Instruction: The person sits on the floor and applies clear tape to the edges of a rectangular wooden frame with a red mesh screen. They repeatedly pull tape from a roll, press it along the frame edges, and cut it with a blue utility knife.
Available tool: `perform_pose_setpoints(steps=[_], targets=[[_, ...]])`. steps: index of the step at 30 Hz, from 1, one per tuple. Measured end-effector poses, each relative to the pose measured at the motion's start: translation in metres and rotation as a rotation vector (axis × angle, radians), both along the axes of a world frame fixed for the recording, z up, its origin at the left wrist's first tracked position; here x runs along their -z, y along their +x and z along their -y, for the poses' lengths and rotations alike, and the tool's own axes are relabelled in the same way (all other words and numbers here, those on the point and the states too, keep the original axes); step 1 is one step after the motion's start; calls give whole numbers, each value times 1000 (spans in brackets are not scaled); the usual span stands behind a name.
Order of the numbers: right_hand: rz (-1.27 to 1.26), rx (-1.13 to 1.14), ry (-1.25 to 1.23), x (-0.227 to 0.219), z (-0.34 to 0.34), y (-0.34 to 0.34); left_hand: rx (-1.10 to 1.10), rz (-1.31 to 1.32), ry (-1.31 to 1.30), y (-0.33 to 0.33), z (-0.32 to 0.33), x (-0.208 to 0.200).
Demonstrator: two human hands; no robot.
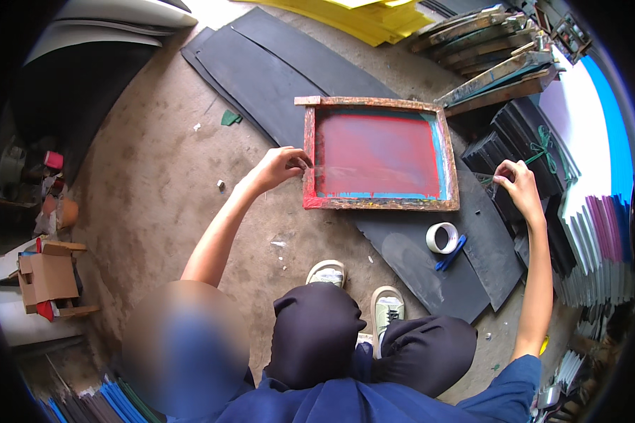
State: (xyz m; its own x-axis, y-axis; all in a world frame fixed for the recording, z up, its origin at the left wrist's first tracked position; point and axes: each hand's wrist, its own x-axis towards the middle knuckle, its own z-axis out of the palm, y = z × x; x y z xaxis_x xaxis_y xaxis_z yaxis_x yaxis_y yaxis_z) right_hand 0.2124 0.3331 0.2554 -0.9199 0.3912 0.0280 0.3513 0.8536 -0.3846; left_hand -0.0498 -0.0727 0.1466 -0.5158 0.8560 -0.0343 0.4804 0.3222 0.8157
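Observation:
A wooden screen-printing frame (pixel 382 204) with red mesh and blue edging lies on black sheets (pixel 416 264). My left hand (pixel 282 169) is at its left side, fingertips pinched close to the wood. Out past the frame's right side, my right hand (pixel 518 185) also pinches, raised near a stack of dark boards. A faint pale band crosses the mesh between the hands; whether they hold a clear strip is too faint to tell. Nearer me on the black sheets are a roll of white tape (pixel 432 238) and a slim blue tool (pixel 451 254) beside it.
Worn wooden frames (pixel 473 42) are piled at the far right, below them dark boards (pixel 504 144) tied with green cord (pixel 542 146). Yellow sheets (pixel 367 20) lie at the far edge. At left stands a cardboard box (pixel 53 277). Small scraps and a green piece (pixel 230 118) dot the floor.

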Motion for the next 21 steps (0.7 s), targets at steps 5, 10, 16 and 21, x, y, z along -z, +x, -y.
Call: perform_pose_setpoints(steps=[5,10,16,21], targets=[[-115,13,-131,-6,-11,0,-47,-62,-33,3,11,-49],[-88,67,-337,-16,7,-8,-14,-138,-94,0,32,-76],[-9,-51,-438,22,-34,-1,-94,286,-53,1,21,-67],[121,-56,-694,98,-58,-7,-153,545,-37,-11,25,1]])
